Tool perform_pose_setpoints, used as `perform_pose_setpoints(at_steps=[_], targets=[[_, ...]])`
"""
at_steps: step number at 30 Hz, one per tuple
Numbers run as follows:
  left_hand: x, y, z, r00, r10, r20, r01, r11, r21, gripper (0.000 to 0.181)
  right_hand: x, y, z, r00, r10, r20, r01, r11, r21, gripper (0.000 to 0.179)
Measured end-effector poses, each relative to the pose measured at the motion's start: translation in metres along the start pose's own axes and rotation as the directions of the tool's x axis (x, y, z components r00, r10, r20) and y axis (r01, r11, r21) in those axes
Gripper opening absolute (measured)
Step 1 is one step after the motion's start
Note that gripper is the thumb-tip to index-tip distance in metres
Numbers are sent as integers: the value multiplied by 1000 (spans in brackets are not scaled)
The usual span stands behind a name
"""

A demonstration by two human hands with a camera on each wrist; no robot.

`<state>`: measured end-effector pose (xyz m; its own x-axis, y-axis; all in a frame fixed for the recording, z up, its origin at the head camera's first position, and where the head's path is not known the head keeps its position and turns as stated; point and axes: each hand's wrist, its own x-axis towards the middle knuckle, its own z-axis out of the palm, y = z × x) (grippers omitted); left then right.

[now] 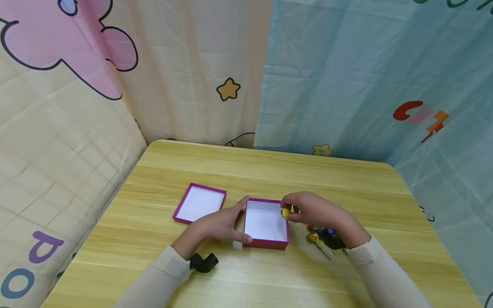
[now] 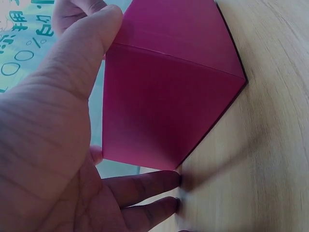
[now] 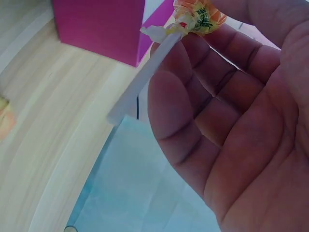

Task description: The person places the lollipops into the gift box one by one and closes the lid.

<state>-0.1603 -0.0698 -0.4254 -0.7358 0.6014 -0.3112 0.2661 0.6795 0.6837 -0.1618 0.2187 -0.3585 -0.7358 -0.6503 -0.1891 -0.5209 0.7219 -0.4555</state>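
Observation:
A square magenta box (image 1: pixel 266 244) with a white inside stands open-topped on the table. My left hand (image 1: pixel 219 224) rests against its left side, thumb at the near corner and index finger at the far one. In the left wrist view the thumb lies along the box's magenta wall (image 2: pixel 159 96), and two straight fingers touch the table. At the box's right rim, my right hand (image 1: pixel 312 209) pinches a lollipop (image 1: pixel 285 212) in a yellow wrapper. The right wrist view shows its white stick (image 3: pixel 145 79) pointing away from the palm.
The matching lid (image 1: pixel 200 204) lies white side up, left of the box. Several wrapped lollipops (image 1: pixel 313 236) lie right of the box, partly hidden under the right forearm. Patterned curtains (image 1: pixel 327 77) hang behind the wooden table (image 1: pixel 239 167).

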Motion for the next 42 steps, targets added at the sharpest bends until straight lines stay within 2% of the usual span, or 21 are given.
perform_pose_setpoints(at_steps=[17, 24, 29, 35, 42], targets=[[2, 0, 0, 1000, 7, -2, -7, 1000, 6, 125, 34, -21, 4, 988, -102, 114, 107, 994, -39, 14], [2, 2, -1, 1000, 1, 7, -1, 1000, 1, 123, 48, -21, 15, 978, -149, 145, 158, 986, -53, 10], [1, 2, -1, 1000, 6, 5, -6, 1000, 10, 123, 57, -21, 23, 975, -147, 165, 159, 985, -66, 11], [0, 1, -1, 1000, 25, -1, -25, 1000, 10, 123, 64, -20, 31, 970, -160, 185, 167, 986, -20, 12], [0, 2, -2, 1000, 11, -2, -11, 1000, -3, 123, 72, -14, 45, 965, -149, 214, 139, 988, 63, 10]])
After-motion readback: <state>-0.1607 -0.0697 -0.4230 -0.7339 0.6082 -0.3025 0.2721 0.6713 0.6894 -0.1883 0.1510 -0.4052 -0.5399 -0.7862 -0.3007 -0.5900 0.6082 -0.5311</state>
